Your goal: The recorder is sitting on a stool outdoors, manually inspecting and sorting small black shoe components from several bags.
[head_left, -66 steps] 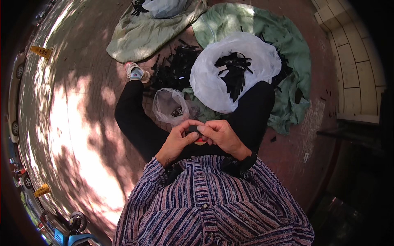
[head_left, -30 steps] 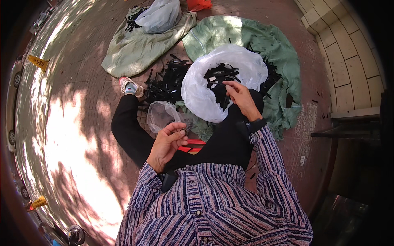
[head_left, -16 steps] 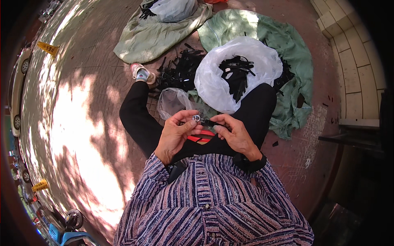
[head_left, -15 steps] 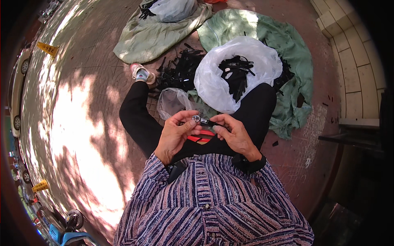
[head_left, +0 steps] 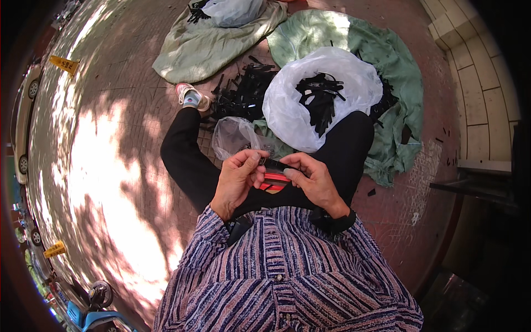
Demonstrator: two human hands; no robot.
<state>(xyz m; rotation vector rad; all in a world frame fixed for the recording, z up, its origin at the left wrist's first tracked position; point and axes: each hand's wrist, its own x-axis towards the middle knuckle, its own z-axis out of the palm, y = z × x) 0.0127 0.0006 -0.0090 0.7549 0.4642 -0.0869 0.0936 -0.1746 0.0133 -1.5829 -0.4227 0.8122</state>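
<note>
A short black strap is stretched between my two hands, above my lap. My left hand pinches its left end between thumb and fingers. The right hand grips the other end, thumb on the near side. No shiny metal part shows on the strap now; my fingers cover both ends. Just beyond my left hand sits a clear plastic bag with small dark pieces inside, too small to name. Something red shows below the strap, between my legs.
Past my right knee, a white plastic bag with its rim rolled open holds black straps. More loose black straps lie heaped left of it. A green sack spreads underneath. A pale sack lies far left. Beige tiled steps stand right.
The shiny metal piece at the strap's left end is no longer visible; the dark strap now shows between my fingers. Both hands keep nearly the same place.
</note>
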